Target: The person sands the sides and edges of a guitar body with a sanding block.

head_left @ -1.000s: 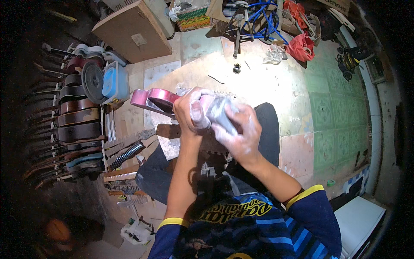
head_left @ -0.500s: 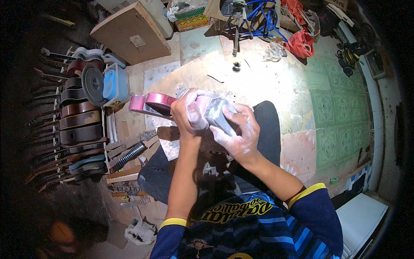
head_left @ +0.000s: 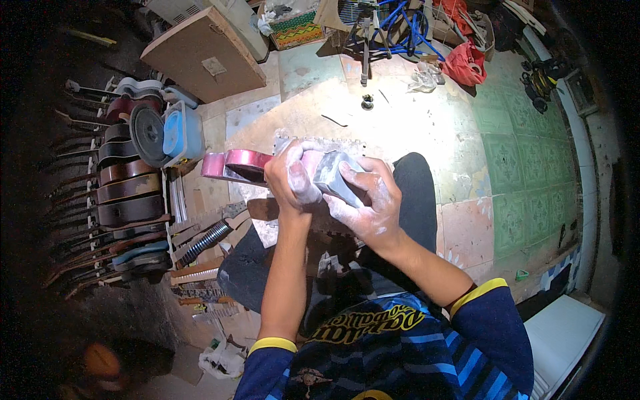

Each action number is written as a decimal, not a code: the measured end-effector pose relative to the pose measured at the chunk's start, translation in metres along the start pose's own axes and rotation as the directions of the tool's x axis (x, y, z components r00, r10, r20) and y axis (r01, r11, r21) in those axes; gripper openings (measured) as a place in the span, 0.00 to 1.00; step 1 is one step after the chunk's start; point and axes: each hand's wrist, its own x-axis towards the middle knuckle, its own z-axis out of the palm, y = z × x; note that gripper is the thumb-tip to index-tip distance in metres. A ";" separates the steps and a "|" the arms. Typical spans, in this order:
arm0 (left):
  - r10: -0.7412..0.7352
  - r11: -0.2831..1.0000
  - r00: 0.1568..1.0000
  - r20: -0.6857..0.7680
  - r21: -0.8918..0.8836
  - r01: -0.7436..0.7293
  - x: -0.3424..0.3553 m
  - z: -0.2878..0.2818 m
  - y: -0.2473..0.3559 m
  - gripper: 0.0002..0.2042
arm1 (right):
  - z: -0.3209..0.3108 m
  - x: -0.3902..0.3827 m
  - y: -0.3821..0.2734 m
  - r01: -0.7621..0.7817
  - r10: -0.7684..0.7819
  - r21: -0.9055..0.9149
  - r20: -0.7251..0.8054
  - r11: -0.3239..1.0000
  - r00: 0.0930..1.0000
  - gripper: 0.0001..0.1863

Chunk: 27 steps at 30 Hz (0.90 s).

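A glossy pink, curved piece, which looks like a small guitar or ukulele body (head_left: pixel 250 160), is held up over my lap and juts out to the left. My left hand (head_left: pixel 292 175) is wrapped round it, dusted with white powder. My right hand (head_left: pixel 375 192), just as dusty, grips a grey sanding block (head_left: pixel 328 171) between thumb and fingers. The block lies against the right end of the pink piece, close beside my left hand. Both hands hide the middle of the piece and the exact contact.
Several guitars (head_left: pixel 130 210) stand in a rack at the left. Near them are a light-blue plastic container (head_left: pixel 175 132) and a round grey lid (head_left: pixel 148 133). A brown board (head_left: pixel 207 60) leans behind. A small dark cup (head_left: pixel 367 102) and red bag (head_left: pixel 465 65) are farther off.
The grey block and my right fingers have shifted very slightly against the pink piece. My left hand keeps its hold. The whole view has moved a little.
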 end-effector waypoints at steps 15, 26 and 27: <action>0.055 0.992 0.998 0.026 -0.114 -0.052 -0.002 -0.021 -0.005 0.20 | -0.017 0.003 0.019 -0.510 0.544 0.322 -0.019 0.798 0.839 0.25; 0.169 0.900 0.981 0.094 0.392 -0.193 -0.011 -0.041 0.002 0.33 | -0.021 0.015 0.017 -0.481 0.506 0.363 0.029 0.798 0.862 0.26; 0.142 0.889 0.987 0.078 0.428 -0.162 -0.013 -0.040 0.005 0.35 | -0.022 0.018 0.017 -0.469 0.490 0.355 0.034 0.809 0.871 0.27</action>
